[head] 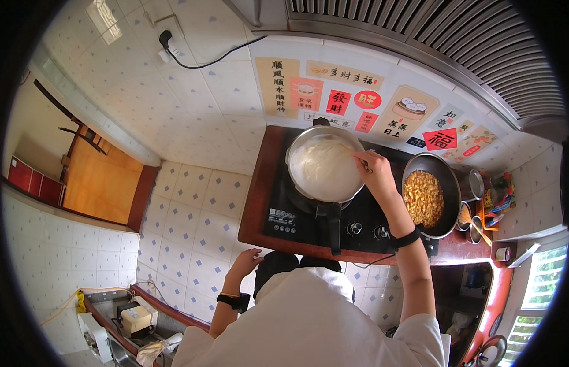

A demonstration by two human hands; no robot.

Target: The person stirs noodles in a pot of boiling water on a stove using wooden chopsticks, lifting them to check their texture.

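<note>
My right hand (375,170) is closed around a thin utensil whose end reaches into a metal pot (304,136) at the pot's right rim. Pale, whitish contents (322,163) that look steamy or foamy fill the pot; what lies under the surface is hidden. The pot sits on the left part of a black gas cooktop (280,202), its black handle (329,229) pointing towards me. My left hand (246,261) hangs beside my body, away from the cooktop, fingers loosely bent with nothing in them. Right of my right forearm stands a dark frying pan (451,202) with chopped yellow-brown food (422,197).
Several small metal containers, one with a wooden utensil (481,229), and an orange basket (490,208) stand right of the frying pan. A range hood (404,27) hangs over the back. Behind me at lower left is a sink counter (105,316) with boxes.
</note>
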